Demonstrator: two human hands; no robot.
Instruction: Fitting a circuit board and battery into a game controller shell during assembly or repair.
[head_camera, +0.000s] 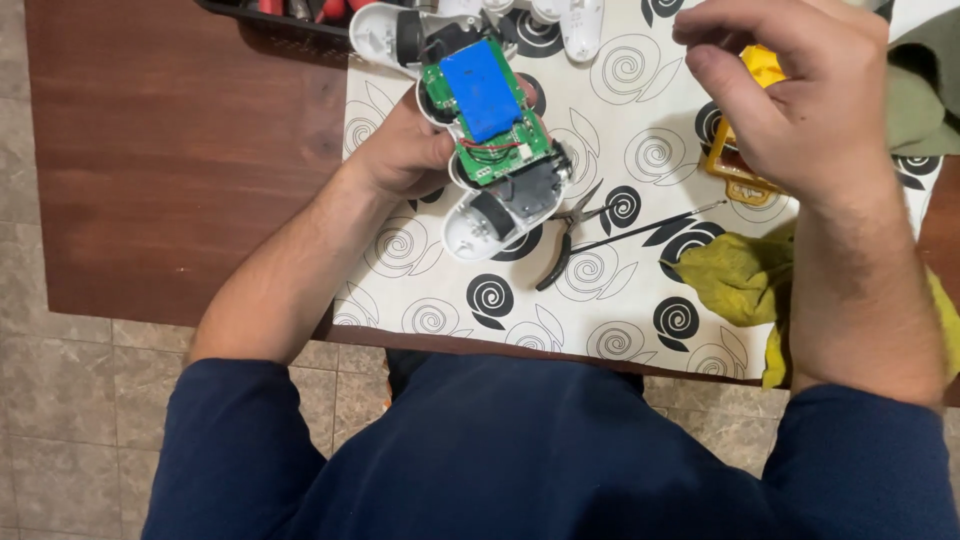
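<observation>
Your wooden table carries a white mat printed with black spirals, the landmark for all positions here. Over the mat's upper left, your left hand is clamped around 1 opened white game controller, its green circuit board and blue battery facing up. Over the mat's upper right, your right hand hovers with fingers curled together above a yellow container; its contents are hidden. At the mat's centre lie 1 pair of black pliers and 1 thin black screwdriver. A yellow cloth covers the mat's lower right. Beyond its top edge lies 1 white shell half.
</observation>
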